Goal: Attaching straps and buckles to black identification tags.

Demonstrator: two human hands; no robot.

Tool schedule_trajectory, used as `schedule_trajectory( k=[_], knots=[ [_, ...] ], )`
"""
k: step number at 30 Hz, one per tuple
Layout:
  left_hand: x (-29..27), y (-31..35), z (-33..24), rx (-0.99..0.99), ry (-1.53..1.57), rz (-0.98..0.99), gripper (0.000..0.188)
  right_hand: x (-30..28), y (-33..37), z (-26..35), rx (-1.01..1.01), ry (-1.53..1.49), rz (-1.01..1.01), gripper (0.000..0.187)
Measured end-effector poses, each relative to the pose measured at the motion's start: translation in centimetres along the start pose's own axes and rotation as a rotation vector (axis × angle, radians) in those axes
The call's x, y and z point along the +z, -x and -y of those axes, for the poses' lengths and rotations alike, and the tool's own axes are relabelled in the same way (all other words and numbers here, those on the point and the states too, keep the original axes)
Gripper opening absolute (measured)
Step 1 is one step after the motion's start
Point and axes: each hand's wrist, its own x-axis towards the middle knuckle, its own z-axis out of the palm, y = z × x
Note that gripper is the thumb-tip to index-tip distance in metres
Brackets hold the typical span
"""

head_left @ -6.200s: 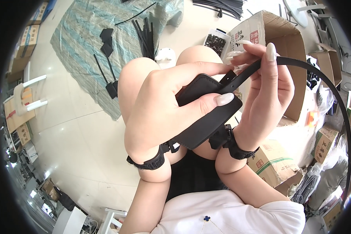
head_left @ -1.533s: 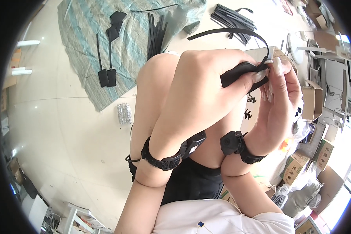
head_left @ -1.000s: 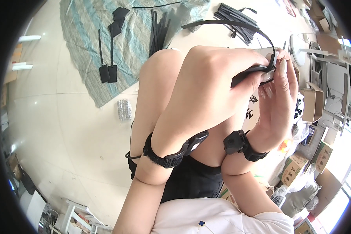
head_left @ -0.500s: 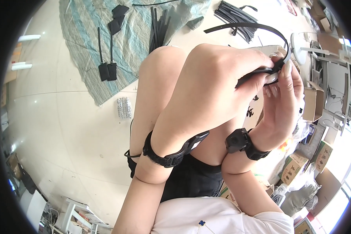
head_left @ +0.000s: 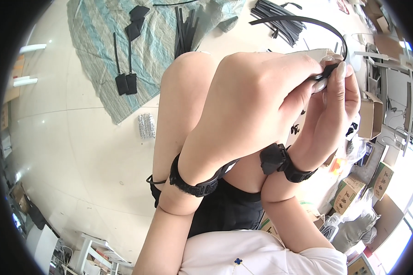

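Up close to the camera, a thin black plastic strap with a small black block at its end (head_left: 326, 72) is pinched between both hands. The left hand (head_left: 257, 98) is closed over the block, thumb and forefinger pressed on it; the right hand (head_left: 337, 103) is closed against it from the other side, its long pale nails laid over the same spot. From the pinch the strap is seen arching up and away to the left in a long curve above the knees. A black band is worn on each wrist.

Below, on the pale tiled floor (head_left: 78, 137), a blue-green striped woven sheet (head_left: 101, 46) is spread toward the far left corner. On it are laid two more black straps with square ends (head_left: 125, 82) and a loose bundle of straight black strips (head_left: 184, 27). Just off the sheet's near edge a small clear packet of silvery pieces (head_left: 146, 126) is lying. A further heap of black strips (head_left: 276, 20) is set at the far side.

At the right edge, open brown cardboard boxes (head_left: 371, 120) are stacked, and lower down a green-and-white printed carton (head_left: 348, 201) is standing beside clear plastic bags.
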Motion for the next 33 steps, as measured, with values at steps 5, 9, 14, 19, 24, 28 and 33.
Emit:
schedule_trajectory(
  k=[5, 9, 14, 19, 24, 28, 33],
  knots=[
    [0.3, -0.1, 0.0, 0.061, 0.063, -0.036, 0.013, -2.5, -1.1, -1.4, -0.019, -0.178, 0.323, 0.019],
    [0.1, 0.0, -0.1, 0.043, -0.038, 0.006, 0.013, -1.4, -0.8, -0.9, -0.129, 0.003, 0.236, 0.015],
    [-0.1, 0.1, 0.5, 0.07, -0.071, 0.017, 0.014, -0.1, 0.1, -0.8, -0.244, 0.209, 0.039, 0.011],
    [-0.3, 0.0, 0.1, 0.042, -0.056, 0.085, 0.019, 0.3, 0.5, -0.6, -0.233, 0.179, -0.059, 0.006],
    [-0.1, 0.1, 0.0, 0.075, -0.053, 0.047, 0.013, 0.2, 0.4, -1.1, -0.076, -0.057, -0.029, 0.011],
    [0.3, 0.1, -0.1, -0.038, 0.133, 0.006, 0.014, -2.1, -0.8, -2.2, -0.102, -0.245, 0.244, 0.014],
    [0.0, -0.1, -0.5, -0.057, 0.195, 0.023, 0.016, -2.4, -0.6, -2.3, -0.174, -0.215, 0.254, 0.02]
  ],
)
